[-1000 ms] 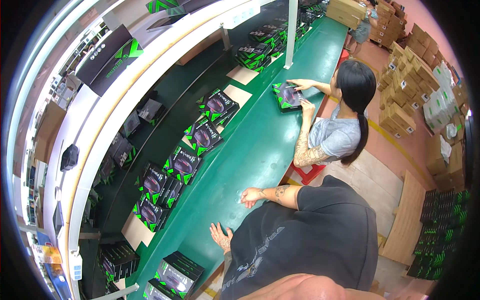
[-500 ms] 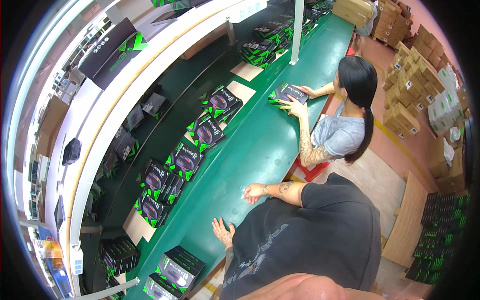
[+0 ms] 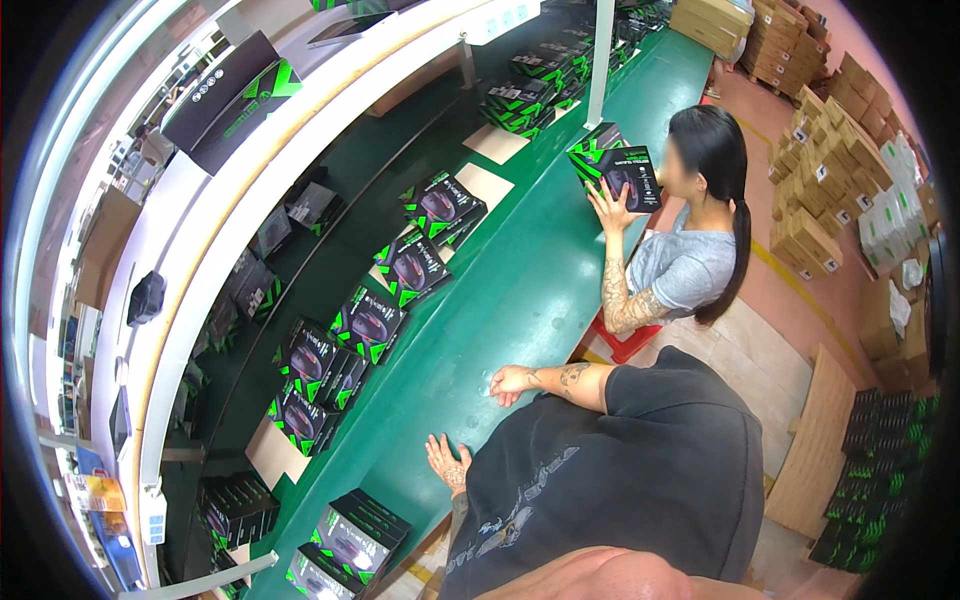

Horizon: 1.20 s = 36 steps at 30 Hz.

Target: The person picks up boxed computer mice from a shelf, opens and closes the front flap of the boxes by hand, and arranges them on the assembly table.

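Note:
My left hand (image 3: pixel 447 463) rests at the near edge of the green work table (image 3: pixel 455 400), palm down with its fingers spread, holding nothing visible. Further along the edge, my right hand (image 3: pixel 511 384) lies on the table with curled fingers; whatever may be inside them is hidden. A small pale, shiny patch shows at its fingertips. Nearest to my left hand are black and green boxes (image 3: pixel 350 545) picturing a computer mouse, at the lower left. To my right a co-worker (image 3: pixel 690 250) holds up a similar box (image 3: pixel 615 178), tilted above the table.
Beyond the table runs a dark green conveyor (image 3: pixel 375 190) with several mouse boxes (image 3: pixel 368 322) on cardboard sheets. A white post (image 3: pixel 602 65) rises from the far table edge. Brown cartons (image 3: pixel 800 235) are piled on the right, and a red stool (image 3: pixel 628 343) stands beside the co-worker.
The co-worker has lifted the box off the table and tipped it up nearer to themselves, showing another side. Both my hands have stayed in place.

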Each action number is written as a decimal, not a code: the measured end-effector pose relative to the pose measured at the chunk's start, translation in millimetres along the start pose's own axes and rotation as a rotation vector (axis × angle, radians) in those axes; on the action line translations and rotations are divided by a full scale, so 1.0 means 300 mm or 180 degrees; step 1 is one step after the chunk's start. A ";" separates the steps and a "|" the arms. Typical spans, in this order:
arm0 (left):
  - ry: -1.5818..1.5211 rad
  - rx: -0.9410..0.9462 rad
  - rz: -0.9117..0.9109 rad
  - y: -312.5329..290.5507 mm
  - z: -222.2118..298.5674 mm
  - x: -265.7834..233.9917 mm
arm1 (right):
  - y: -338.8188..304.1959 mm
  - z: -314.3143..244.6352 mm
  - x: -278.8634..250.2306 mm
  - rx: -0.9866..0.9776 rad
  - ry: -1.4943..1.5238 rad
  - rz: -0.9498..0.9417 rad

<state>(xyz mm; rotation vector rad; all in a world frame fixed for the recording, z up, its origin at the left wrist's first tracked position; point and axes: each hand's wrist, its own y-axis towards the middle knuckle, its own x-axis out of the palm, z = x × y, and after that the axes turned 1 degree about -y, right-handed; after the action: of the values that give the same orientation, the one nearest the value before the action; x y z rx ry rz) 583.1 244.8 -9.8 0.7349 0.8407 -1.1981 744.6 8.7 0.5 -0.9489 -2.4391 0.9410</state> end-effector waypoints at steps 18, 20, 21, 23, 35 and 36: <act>-0.0025 0.0013 0.0026 0.036 0.070 0.047 | -0.026 0.010 -0.081 -0.0008 0.0059 0.0007; -0.0045 -0.0033 0.0030 0.030 0.073 0.042 | -0.020 0.011 -0.086 -0.0025 0.0019 -0.0027; -0.0037 -0.0079 0.0061 0.035 0.075 0.043 | -0.010 0.013 -0.090 -0.0043 0.0033 -0.0033; 0.0108 0.0009 0.0188 0.016 0.049 0.039 | 0.022 0.000 -0.076 -0.0066 -0.0168 -0.0259; -0.0058 -0.0028 0.0295 0.045 0.080 0.067 | 0.025 0.062 -0.149 -0.0273 0.0065 -0.0026; -0.0062 -0.0061 0.0260 0.047 0.054 0.104 | 0.046 0.051 -0.158 -0.0297 0.0030 -0.0116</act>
<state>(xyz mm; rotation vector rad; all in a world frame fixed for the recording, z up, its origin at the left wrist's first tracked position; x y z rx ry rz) 604.0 218.8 -27.9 0.7343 0.7979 -1.1211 776.4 -23.6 -24.0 -0.9342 -2.5026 0.8151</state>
